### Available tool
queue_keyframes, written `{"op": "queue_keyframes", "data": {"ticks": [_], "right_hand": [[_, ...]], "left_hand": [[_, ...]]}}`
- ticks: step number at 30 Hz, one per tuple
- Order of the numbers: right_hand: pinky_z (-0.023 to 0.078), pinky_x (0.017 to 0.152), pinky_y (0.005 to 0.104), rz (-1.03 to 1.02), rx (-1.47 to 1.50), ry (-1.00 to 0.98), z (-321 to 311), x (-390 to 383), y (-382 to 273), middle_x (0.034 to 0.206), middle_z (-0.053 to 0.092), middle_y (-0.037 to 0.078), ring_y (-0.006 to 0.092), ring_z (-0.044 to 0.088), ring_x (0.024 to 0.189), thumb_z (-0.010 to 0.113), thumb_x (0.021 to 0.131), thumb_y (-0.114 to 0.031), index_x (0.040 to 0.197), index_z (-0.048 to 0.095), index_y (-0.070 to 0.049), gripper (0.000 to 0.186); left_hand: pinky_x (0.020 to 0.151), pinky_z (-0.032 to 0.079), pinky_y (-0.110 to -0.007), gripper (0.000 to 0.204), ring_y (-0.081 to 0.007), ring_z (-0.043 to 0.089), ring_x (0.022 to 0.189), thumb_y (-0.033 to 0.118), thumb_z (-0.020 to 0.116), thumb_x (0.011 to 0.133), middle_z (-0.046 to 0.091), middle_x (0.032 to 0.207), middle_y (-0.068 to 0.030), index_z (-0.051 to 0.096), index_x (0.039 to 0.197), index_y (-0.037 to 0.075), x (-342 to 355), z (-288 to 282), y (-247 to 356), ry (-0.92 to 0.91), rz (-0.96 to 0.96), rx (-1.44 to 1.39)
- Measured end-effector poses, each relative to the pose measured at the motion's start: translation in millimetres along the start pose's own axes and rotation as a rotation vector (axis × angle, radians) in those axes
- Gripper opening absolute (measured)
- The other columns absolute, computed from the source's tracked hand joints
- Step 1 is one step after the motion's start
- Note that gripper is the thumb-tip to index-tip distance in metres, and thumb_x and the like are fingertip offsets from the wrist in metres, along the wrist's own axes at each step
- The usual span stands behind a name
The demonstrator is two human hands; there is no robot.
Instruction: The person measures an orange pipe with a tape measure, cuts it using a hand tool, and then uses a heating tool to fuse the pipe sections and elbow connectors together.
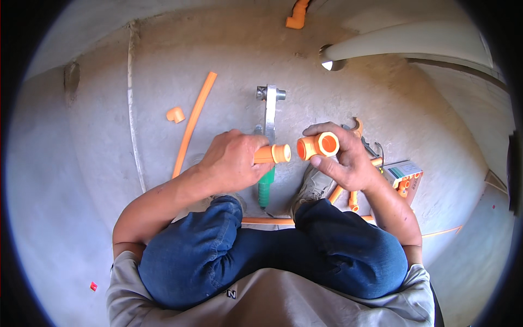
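Note:
My left hand (231,158) grips a short orange piece with a ringed end (275,153), its open end facing right. Held in my right hand (351,163) is an orange tee fitting (318,145), with one opening toward the left piece and another facing up; a small gap separates the two parts. Below and behind my hands lies a metal tool (270,106) with a green handle (266,185), partly hidden by the left piece. A long orange pipe (197,114) and an orange elbow (175,114) lie on the floor to the left.
My boots (310,188) flank the tool. At right are a curved orange tool (357,126), fittings (354,201) and a box (411,177) of fittings. A pipe (261,220) lies near my knees. An orange elbow (296,16) and white pipe (397,43) are at the top.

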State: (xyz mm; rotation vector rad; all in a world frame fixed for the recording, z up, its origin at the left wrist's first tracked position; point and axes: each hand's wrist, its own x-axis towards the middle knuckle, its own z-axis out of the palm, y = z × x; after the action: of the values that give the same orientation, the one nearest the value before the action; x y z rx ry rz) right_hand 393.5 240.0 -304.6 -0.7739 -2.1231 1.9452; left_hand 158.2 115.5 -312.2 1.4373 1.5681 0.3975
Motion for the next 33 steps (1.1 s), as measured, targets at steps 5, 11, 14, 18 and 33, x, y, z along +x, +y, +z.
{"op": "queue_keyframes", "data": {"ticks": [5,11,14,18,33], "right_hand": [[0.051,0.089,0.0357,-0.018,0.032,0.078,7.4,-10.4,-4.5,0.103,0.07,0.011,0.0218,0.067,0.097,0.072,0.091,-0.013,0.115,0.062,-0.002,0.029],[0.051,0.089,0.0359,-0.035,0.092,0.059,12.8,-16.1,-6.9,0.102,0.07,0.011,0.0217,0.068,0.097,0.072,0.092,-0.014,0.115,0.061,-0.001,0.028],[0.052,0.088,0.0356,-0.049,0.105,0.053,17.1,-15.2,-11.9,0.102,0.07,0.011,0.0215,0.068,0.095,0.072,0.092,-0.014,0.114,0.061,-0.001,0.028],[0.049,0.092,0.035,-0.017,0.087,-0.021,16.7,-16.4,-16.1,0.11,0.065,0.01,0.0186,0.062,0.103,0.07,0.094,-0.017,0.121,0.059,0.0,0.033],[0.054,0.08,0.0395,-0.163,-0.223,-0.003,33.9,-28.5,-44.7,0.099,0.065,0.019,0.0324,0.069,0.088,0.069,0.095,-0.017,0.121,0.048,0.001,0.038]], "left_hand": [[0.064,0.054,-0.048,0.024,-0.0415,0.067,0.067,0.024,0.076,0.081,0.066,0.066,-0.0193,0.066,0.078,0.003,-1.5,-5.0,14.0,0.04,0.0,0.04],[0.062,0.054,-0.048,0.023,-0.0412,0.067,0.064,0.023,0.076,0.081,0.065,0.065,-0.0195,0.066,0.078,0.003,-7.6,-5.4,22.6,0.071,0.024,0.03],[0.062,0.054,-0.048,0.023,-0.0411,0.067,0.064,0.023,0.076,0.08,0.065,0.065,-0.0195,0.066,0.078,0.003,-11.0,-4.1,23.2,0.083,0.033,0.036],[0.062,0.054,-0.049,0.021,-0.0414,0.067,0.064,0.023,0.075,0.081,0.065,0.065,-0.0193,0.067,0.078,0.003,-15.4,-4.1,25.4,0.103,0.048,0.064],[0.061,0.053,-0.05,0.013,-0.0423,0.066,0.063,0.014,0.072,0.075,0.066,0.065,-0.0198,0.066,0.076,0.004,-30.3,-15.2,36.7,0.016,0.06,0.256]]}}
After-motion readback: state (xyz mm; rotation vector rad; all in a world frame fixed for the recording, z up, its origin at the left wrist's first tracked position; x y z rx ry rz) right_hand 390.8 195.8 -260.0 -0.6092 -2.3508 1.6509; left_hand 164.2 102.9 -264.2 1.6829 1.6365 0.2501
